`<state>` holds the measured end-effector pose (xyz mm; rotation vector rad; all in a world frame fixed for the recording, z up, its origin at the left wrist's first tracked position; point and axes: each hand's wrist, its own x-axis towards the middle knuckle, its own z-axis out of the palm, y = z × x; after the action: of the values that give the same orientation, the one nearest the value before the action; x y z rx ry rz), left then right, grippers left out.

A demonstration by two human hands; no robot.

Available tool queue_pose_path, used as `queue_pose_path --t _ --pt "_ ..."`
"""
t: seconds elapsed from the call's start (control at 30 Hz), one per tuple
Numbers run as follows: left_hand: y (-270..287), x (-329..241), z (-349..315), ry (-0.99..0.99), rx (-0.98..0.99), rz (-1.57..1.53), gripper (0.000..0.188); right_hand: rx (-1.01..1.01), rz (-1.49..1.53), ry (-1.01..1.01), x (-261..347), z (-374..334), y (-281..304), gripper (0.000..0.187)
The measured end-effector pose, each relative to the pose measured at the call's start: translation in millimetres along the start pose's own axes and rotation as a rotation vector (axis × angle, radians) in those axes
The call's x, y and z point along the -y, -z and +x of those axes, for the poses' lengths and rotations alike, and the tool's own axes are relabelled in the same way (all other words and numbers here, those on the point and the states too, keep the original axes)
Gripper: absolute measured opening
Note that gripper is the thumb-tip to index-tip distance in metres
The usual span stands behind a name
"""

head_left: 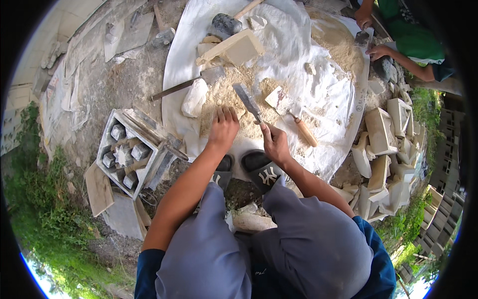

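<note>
My right hand point(277, 144) grips a narrow, flat-bladed metal tool point(246, 99), its dusty blade pointing up and left over a pale sheet point(328, 119). My left hand point(223, 127) is closed, its fingers curled together at the near edge of the tan sandy powder point(226, 89); whatever it may hold is hidden. Right of the blade lies a trowel point(305, 131) with a wooden handle and powder-coated metal. A whitish lump point(194, 98) rests beyond my left hand, beside a dark-handled flat tool point(213, 74).
A cast block point(239, 49) and a dark stone-like head point(226, 24) lie at the far side. To the left stands a hexagonal mould point(108, 138). Cast pieces point(381, 130) are piled at right. Another person's hands point(379, 52) work at the upper right.
</note>
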<state>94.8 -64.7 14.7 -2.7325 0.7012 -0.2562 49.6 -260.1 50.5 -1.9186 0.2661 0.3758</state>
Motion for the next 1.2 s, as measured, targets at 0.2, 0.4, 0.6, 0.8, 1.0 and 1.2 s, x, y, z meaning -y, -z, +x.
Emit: queue_pose_path --t 0.2,0.4,0.6,0.8,1.0,1.2 --pt "-2.0 0.7 0.1 -0.014 0.020 -0.065 0.042 0.022 -0.180 0.015 -11.6 8.2 17.3 0.053" --pt "-10.3 4.3 -6.8 0.003 0.014 -0.049 0.043 -0.031 0.268 0.028 11.6 -2.0 -1.8 0.058" --pt "-1.4 4.9 -2.3 0.048 -0.018 -0.139 0.042 0.047 -0.164 -0.078 -27.8 4.3 13.1 0.057" --pt "-8.4 34.4 -35.8 0.257 0.012 -0.526 0.050 -0.080 -0.096 -0.001 -18.9 6.1 14.2 0.058" --pt "11.0 48.5 -43.6 0.404 -0.065 -0.644 0.060 -0.009 -0.217 0.055 -9.5 26.1 18.6 0.054" --pt "-0.3 51.5 -62.1 0.437 -0.012 -0.689 0.060 0.100 -0.232 0.151 32.7 27.1 -5.4 0.048"
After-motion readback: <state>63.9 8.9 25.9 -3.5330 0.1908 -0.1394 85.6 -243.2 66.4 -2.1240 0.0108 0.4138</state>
